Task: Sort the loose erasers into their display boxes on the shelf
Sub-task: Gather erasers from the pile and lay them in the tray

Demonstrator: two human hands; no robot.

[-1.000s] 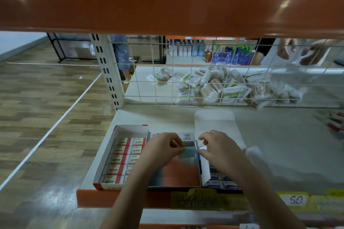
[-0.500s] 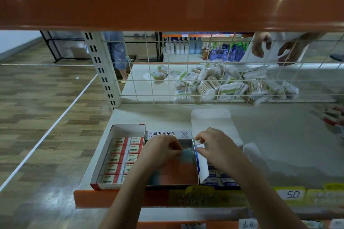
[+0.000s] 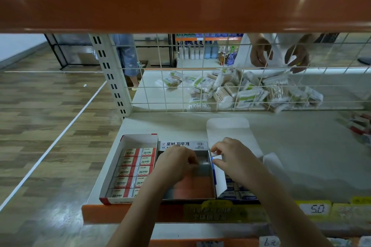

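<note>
Erasers (image 3: 133, 170) in red-and-cream paper sleeves marked 2B are seen packed in two neat columns inside the white open-topped cardboard display box (image 3: 112, 168) at the left front of the pale shelf (image 3: 291, 156). Just beside it, on the right, the middle grey-walled display box (image 3: 200, 188) with Korean lettering on its back flap is held open to view; its orange floor is seen bare. The left hand (image 3: 176, 163) is curled inside this box, and whether anything is pinched in it cannot be told. The right hand (image 3: 234, 159) is seen pinching the white-and-blue side flap (image 3: 217, 172) of a third display box (image 3: 239, 194), in which blue-sleeved erasers (image 3: 234, 193) are laid. Behind a wire grid (image 3: 200, 78), packets of cotton swabs (image 3: 247, 92) are piled.
</note>
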